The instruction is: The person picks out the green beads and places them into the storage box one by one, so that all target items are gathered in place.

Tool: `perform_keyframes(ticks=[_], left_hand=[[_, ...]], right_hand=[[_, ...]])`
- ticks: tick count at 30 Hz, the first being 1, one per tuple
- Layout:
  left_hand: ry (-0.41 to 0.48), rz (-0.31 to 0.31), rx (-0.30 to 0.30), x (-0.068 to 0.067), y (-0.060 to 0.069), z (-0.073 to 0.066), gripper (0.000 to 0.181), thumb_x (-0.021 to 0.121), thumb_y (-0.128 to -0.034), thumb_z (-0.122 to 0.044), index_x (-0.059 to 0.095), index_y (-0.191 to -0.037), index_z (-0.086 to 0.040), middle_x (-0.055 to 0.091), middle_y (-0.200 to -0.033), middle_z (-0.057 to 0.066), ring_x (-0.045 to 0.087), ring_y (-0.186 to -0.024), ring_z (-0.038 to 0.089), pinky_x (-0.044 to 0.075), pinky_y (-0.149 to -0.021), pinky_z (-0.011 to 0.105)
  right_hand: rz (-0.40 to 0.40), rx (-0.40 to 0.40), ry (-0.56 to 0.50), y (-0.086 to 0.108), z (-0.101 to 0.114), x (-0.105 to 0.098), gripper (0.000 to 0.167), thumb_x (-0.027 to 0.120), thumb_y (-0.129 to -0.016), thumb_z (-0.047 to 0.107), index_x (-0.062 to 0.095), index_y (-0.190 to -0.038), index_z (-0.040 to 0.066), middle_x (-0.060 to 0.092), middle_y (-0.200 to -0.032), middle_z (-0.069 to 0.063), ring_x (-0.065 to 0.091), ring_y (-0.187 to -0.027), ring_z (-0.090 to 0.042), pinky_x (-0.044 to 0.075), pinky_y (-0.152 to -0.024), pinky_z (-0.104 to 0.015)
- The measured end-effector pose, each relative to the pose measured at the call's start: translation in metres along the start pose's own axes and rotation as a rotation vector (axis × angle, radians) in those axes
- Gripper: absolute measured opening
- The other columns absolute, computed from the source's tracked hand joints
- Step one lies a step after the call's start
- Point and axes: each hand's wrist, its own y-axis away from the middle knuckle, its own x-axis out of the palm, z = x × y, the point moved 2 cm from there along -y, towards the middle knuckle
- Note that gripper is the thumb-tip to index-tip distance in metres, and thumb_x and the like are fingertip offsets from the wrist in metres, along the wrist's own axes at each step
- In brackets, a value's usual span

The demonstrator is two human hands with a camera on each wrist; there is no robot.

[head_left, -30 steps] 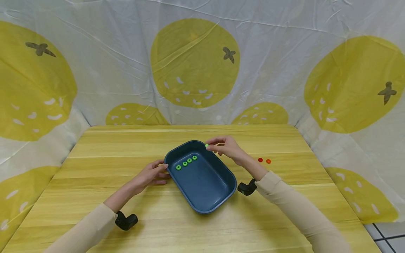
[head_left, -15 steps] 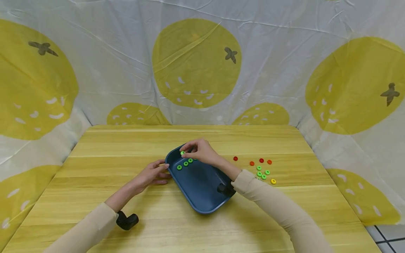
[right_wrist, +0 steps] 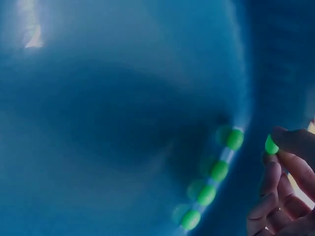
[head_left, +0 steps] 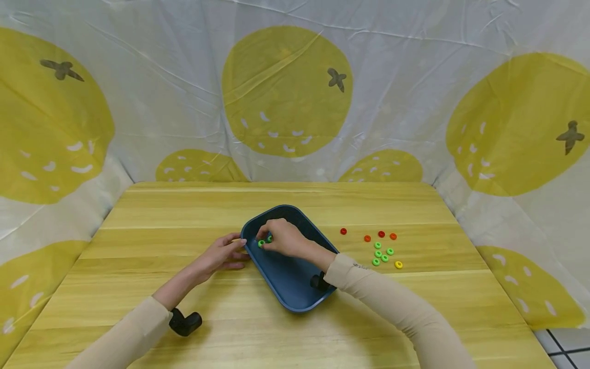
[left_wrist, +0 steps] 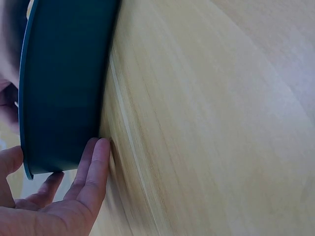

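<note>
The blue tray [head_left: 295, 294] sits on the table [head_left: 184, 205], its long axis slanting from far left to near right; inside, the right wrist view shows a row of four green rings [right_wrist: 219, 171], partly hidden by the right hand [head_left: 286, 238] in the head view; that hand pinches another green ring [right_wrist: 271, 144] near the row's end; the left hand [head_left: 223, 256], fingers extended, touches the tray's rim and outer wall; red, orange, green and yellow loose rings [head_left: 384, 258] lie right of the tray.
</note>
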Motion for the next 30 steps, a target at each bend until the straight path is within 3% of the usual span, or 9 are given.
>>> perform_keyframes(ticks=[8, 16, 20, 24, 30], left_hand=[[-0.004, -0.002, -0.002, 0.000, -0.001, 0.001, 0.063, 0.042, -0.1003, -0.032, 0.017, -0.146, 0.005, 0.035, -0.143, 0.032, 0.059, -0.115, 0.032, 0.052, -0.093, 0.042], [0.001, -0.011, 0.005, 0.001, 0.001, 0.000, 0.061, 0.041, -0.1007, -0.030, 0.019, -0.145, 0.005, 0.037, -0.142, 0.032, 0.060, -0.114, 0.032, 0.052, -0.093, 0.042], [-0.002, -0.010, 0.007, 0.001, 0.002, -0.001, 0.061, 0.040, -0.1008, -0.031, 0.019, -0.145, 0.005, 0.038, -0.141, 0.032, 0.059, -0.115, 0.033, 0.052, -0.093, 0.042], [-0.008, -0.009, 0.006, 0.001, 0.002, -0.001, 0.061, 0.040, -0.1010, -0.031, 0.018, -0.145, 0.006, 0.040, -0.140, 0.032, 0.059, -0.115, 0.034, 0.052, -0.093, 0.043], [-0.007, -0.002, 0.002, 0.001, 0.001, -0.001, 0.063, 0.040, -0.1009, -0.032, 0.017, -0.146, 0.005, 0.039, -0.141, 0.032, 0.059, -0.115, 0.034, 0.052, -0.093, 0.043]], right_hand=[[0.117, -0.008, 0.165, 0.000, 0.003, 0.014, 0.013, 0.072, -0.083, 0.021, 0.072, -0.095, 0.018, 0.068, -0.088, 0.006, 0.058, -0.078, -0.004, 0.048, -0.063, -0.017], [0.149, -0.009, 0.177, 0.001, 0.003, 0.013, 0.014, 0.074, -0.081, 0.021, 0.073, -0.095, 0.018, 0.069, -0.086, 0.007, 0.059, -0.075, -0.003, 0.048, -0.062, -0.017], [0.117, 0.000, 0.138, 0.001, 0.002, 0.006, 0.018, 0.073, -0.082, 0.021, 0.073, -0.099, 0.017, 0.071, -0.094, 0.005, 0.063, -0.082, -0.005, 0.050, -0.065, -0.015], [0.035, 0.010, 0.057, 0.000, -0.002, -0.002, 0.017, 0.071, -0.084, 0.020, 0.073, -0.100, 0.015, 0.071, -0.095, 0.003, 0.064, -0.081, -0.008, 0.048, -0.062, -0.013], [-0.107, -0.013, -0.191, 0.001, -0.004, -0.012, 0.017, 0.070, -0.084, 0.017, 0.072, -0.099, 0.009, 0.072, -0.091, -0.002, 0.061, -0.067, -0.014, 0.046, -0.057, -0.014]])
